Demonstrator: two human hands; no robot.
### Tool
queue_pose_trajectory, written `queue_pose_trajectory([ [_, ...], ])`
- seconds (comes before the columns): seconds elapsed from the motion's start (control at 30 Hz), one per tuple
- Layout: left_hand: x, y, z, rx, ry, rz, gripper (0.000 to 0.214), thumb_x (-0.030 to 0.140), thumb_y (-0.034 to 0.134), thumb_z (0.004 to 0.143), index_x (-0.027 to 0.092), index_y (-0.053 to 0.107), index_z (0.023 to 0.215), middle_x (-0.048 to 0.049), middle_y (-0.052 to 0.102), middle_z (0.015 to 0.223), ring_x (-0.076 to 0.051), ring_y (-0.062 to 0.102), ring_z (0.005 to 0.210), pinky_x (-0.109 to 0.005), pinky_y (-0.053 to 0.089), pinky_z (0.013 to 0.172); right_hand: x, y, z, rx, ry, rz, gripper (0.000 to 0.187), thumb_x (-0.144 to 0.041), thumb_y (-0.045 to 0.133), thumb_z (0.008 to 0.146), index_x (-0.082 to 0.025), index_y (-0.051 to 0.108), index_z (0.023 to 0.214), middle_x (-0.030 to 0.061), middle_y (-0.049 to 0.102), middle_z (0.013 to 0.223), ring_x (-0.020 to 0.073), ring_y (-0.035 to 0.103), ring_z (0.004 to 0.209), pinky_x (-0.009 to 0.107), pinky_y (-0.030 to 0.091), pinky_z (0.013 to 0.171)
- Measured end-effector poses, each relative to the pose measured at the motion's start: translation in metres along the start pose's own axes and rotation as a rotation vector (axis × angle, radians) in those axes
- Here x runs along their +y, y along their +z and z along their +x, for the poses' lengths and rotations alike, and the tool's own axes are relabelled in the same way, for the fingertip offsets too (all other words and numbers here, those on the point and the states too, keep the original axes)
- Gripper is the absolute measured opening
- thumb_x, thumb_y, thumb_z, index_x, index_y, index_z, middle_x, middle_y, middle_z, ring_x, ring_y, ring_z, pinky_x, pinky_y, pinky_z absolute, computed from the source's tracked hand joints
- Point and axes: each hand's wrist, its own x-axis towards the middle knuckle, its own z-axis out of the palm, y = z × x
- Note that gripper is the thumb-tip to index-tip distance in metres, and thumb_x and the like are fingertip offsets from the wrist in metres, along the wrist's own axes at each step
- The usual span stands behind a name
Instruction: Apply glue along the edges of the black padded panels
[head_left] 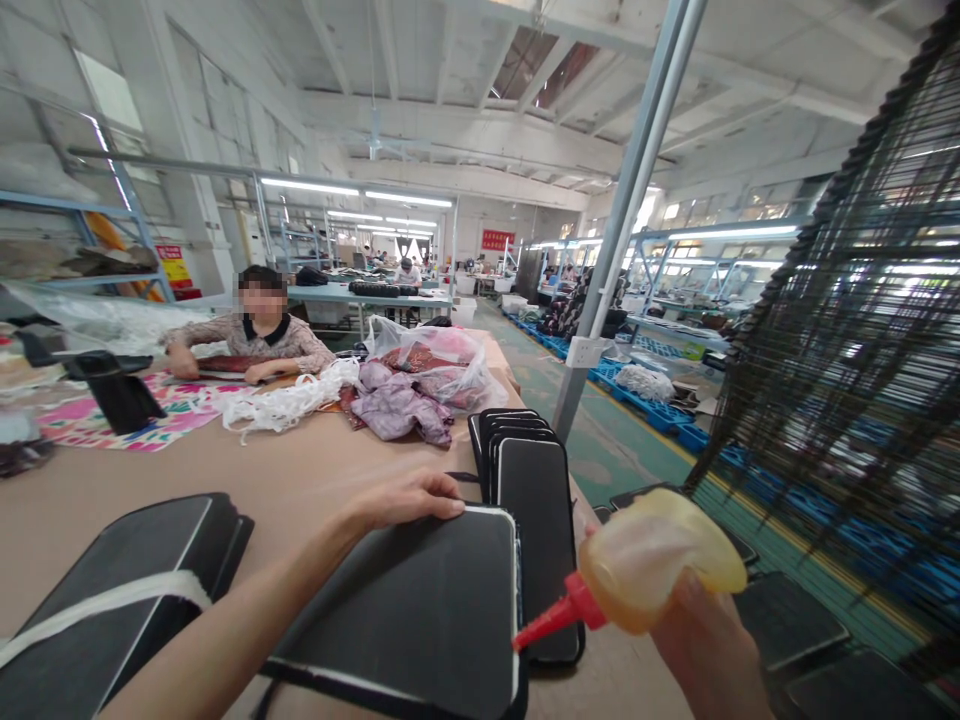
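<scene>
My right hand is closed around a yellowish glue bottle with a red nozzle. The nozzle's tip points left and meets the right edge of a black rectangular panel. A white line runs along the panel's edge. Across its far edge lies my left hand, thumb on top and fingers curled over the rim, gripping it. Just beyond, more black panels lean in an overlapping row.
At left lies a stack of black panels tied with a white strip. White ribbon and purple cloth are heaped on the brown table. A person works across it. A metal post stands at right, near a wire rack.
</scene>
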Motion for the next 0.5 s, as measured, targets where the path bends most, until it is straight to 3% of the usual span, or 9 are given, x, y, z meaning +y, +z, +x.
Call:
queue_pose_trajectory([
  [0.33,-0.013,-0.002,0.004,0.079,-0.025,-0.099,0.039,0.052,0.066,0.066,0.015,0.054,0.069,0.0056,0.044,0.061,-0.009,0.034,0.059,-0.022,0.024,0.055,-0.005,0.017,-0.009,0.09,-0.038,-0.049,0.04,-0.032,0.073,0.073,-0.028,0.063,0.112,0.01,0.067,0.104,0.0327,0.06,0.101,0.05,0.051,0.086],
  [0.5,-0.018,-0.001,0.002,0.153,-0.026,-0.145,0.038,0.051,0.068,0.065,0.014,0.059,0.073,0.0041,0.051,0.064,-0.011,0.04,0.061,-0.022,0.027,0.057,-0.001,0.005,-0.009,0.1,-0.053,-0.049,0.042,-0.028,0.076,0.071,-0.025,0.063,0.111,0.0092,0.066,0.108,0.0302,0.063,0.095,0.041,0.057,0.076],
])
